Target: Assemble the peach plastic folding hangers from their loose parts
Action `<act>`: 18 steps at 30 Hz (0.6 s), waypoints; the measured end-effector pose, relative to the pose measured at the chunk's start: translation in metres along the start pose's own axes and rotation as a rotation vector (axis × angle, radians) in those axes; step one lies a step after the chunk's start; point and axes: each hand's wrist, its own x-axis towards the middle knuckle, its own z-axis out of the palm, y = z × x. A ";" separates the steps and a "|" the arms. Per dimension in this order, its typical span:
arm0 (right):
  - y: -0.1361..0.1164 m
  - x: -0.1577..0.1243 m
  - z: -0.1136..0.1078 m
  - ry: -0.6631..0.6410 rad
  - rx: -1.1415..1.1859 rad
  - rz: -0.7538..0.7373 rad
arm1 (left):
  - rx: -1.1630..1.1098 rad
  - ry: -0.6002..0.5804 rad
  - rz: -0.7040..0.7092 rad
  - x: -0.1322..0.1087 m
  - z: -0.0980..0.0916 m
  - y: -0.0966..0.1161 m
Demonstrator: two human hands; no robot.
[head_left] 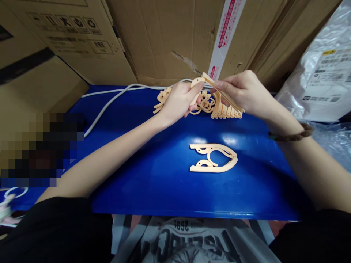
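Note:
My left hand (178, 100) is closed on a beige plastic hanger piece (196, 82), its rounded end showing above the thumb. My right hand (244, 89) pinches a long beige hanger arm (236, 105), which slants down to the right. The two pieces meet between my hands; whether they are joined I cannot tell. Closer to me on the blue table lies a folded beige hanger (218, 169), its two arms side by side with a curved hook between them. Behind my hands are a heap of loose hooks (207, 104) and a row of hanger arms (227, 112).
More beige pieces (162, 96) lie left of my left hand. A white cable (109, 101) runs along the back of the blue table (170, 190). Cardboard boxes (164, 40) stand behind it. Plastic-wrapped packages (320, 80) are on the right.

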 end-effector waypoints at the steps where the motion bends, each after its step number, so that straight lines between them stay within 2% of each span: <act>1: 0.001 0.001 -0.001 -0.004 -0.004 0.000 | -0.017 -0.001 -0.010 0.001 0.000 0.000; 8: 0.008 0.006 -0.004 -0.041 0.058 0.139 | 0.054 -0.035 0.051 0.014 0.001 -0.005; 12: 0.009 0.006 -0.008 -0.099 -0.005 0.128 | 0.069 -0.069 0.034 0.017 0.003 -0.003; 18: 0.007 0.004 -0.014 -0.156 -0.073 0.131 | 0.019 -0.036 0.002 0.013 0.007 0.003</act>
